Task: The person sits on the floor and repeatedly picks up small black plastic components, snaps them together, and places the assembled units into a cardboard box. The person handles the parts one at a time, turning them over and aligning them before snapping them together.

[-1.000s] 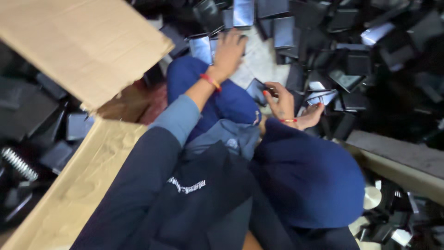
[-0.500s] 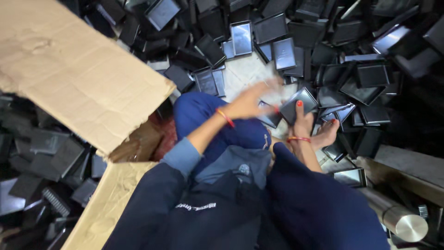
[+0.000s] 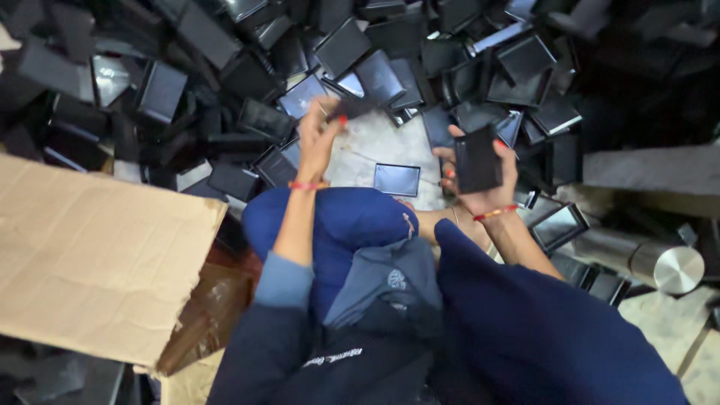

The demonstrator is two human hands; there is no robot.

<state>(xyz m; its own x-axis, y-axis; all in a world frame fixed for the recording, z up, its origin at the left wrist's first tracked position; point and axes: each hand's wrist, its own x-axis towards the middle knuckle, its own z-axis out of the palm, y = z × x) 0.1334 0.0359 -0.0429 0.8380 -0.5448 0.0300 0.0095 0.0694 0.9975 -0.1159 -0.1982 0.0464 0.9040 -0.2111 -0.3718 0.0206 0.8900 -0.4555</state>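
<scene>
— What's in the cardboard box (image 3: 97, 270) at the lower left?
— Its flap covers the opening, so the contents can't be told. The black rectangular trays lie loose in a heap (image 3: 247, 82) on the floor, filling the top and both upper corners of the view.
— And the hands?
— The right hand (image 3: 480, 176) is closed around one black tray (image 3: 477, 159), held upright, thumb on the near edge and fingers wrapped behind it. The left hand (image 3: 321, 135) reaches into the near edge of the heap, fingertips pinched on a dark piece there; it's too blurred to tell what exactly.
— Anything between them?
— A bare patch of pale floor (image 3: 367, 146) with one flat tray (image 3: 397, 179) lying on it, just beside the right hand. A metal cylinder (image 3: 660, 262) rests at the right edge.
</scene>
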